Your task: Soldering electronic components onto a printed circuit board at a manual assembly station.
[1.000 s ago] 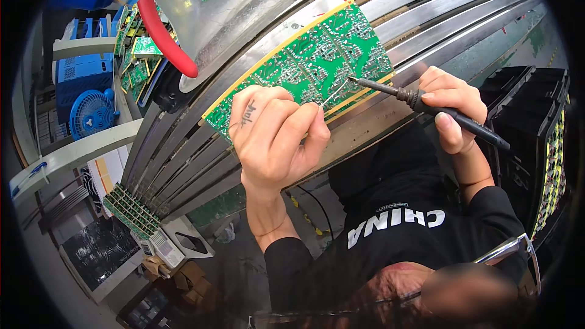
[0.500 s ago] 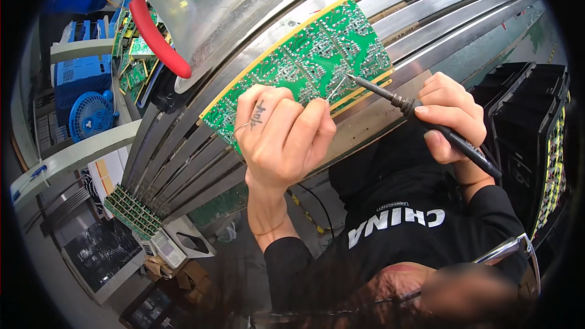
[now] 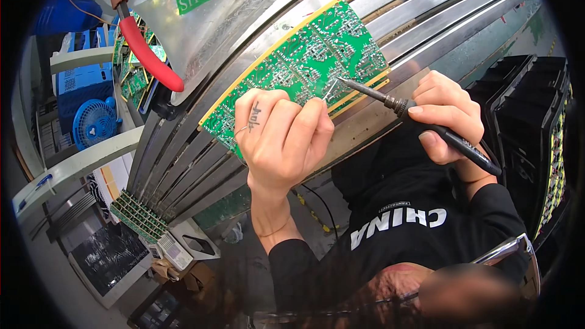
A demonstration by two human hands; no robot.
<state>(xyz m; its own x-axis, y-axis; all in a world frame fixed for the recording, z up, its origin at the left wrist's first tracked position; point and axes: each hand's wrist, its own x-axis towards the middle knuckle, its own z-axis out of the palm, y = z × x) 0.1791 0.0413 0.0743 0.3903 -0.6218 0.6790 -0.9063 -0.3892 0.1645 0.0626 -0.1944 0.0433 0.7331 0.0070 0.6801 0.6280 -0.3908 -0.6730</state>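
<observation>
A green circuit board [image 3: 292, 55] with yellow edge strips and rows of shiny solder joints lies slanted across metal rails. My left hand [image 3: 281, 137] is closed over its near left part, hiding some of it. Between those fingertips is a thin silvery solder wire [image 3: 329, 92], sticking out toward the board's joints. My right hand [image 3: 448, 116] grips a black soldering iron [image 3: 399, 107] near the board's right edge. The iron's tip points left and down onto the board, close to the wire's end; whether the two touch I cannot tell.
Long metal rails [image 3: 436, 15] run under the board. At upper left hang a red-handled tool [image 3: 149, 55] and a clear plastic bag [image 3: 207, 30]. Farther left are a blue fan [image 3: 96, 123] and stacked boards [image 3: 135, 79]. Black racks [image 3: 530, 128] stand at right.
The view has shifted slightly, so the board and the red-handled tool appear a little farther left. Both hands keep their grips, and the iron's tip stays at nearly the same part of the board.
</observation>
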